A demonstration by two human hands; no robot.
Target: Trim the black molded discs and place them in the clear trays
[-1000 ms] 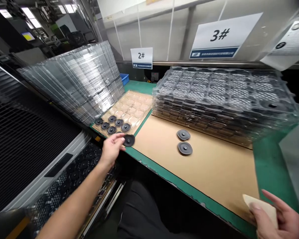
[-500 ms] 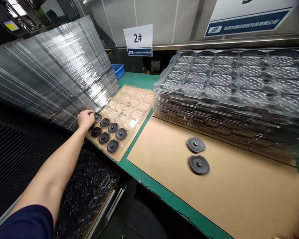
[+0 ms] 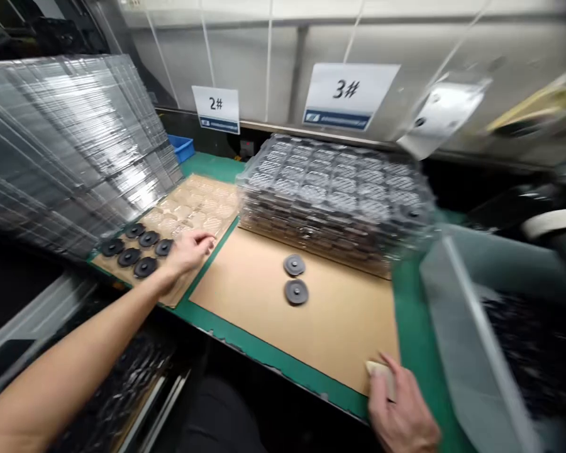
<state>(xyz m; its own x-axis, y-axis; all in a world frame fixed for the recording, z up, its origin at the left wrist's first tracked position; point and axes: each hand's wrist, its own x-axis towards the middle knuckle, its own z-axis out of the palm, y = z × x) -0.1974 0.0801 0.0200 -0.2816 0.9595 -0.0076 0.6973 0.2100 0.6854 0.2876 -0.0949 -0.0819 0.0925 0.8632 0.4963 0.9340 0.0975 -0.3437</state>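
My left hand [image 3: 188,253] hovers over the right part of a clear molded tray [image 3: 170,217] lying on brown card. Its fingers are loosely curved, a little blurred, with nothing visible in them. Several black round discs [image 3: 129,257] with small center hubs sit in the tray's near pockets. Two more discs, one [image 3: 294,265] behind the other [image 3: 296,292], lie apart on a cardboard sheet [image 3: 249,302]. At that sheet's near right corner, my right hand [image 3: 403,409] pinches a small beige piece [image 3: 382,377], which looks like a folded cloth.
A stack of clear trays [image 3: 321,195] stands behind the cardboard. Tall stacked sheets of clear plastic [image 3: 75,145] lean at the left. On the right is a grey bin [image 3: 457,327] with dark contents. A blue box [image 3: 182,148] stands at the back of the green table [image 3: 245,343].
My left hand has left the far left pocket of the tray and moved right, toward its right edge. My right hand has come into view with the beige piece. The view has swung right.
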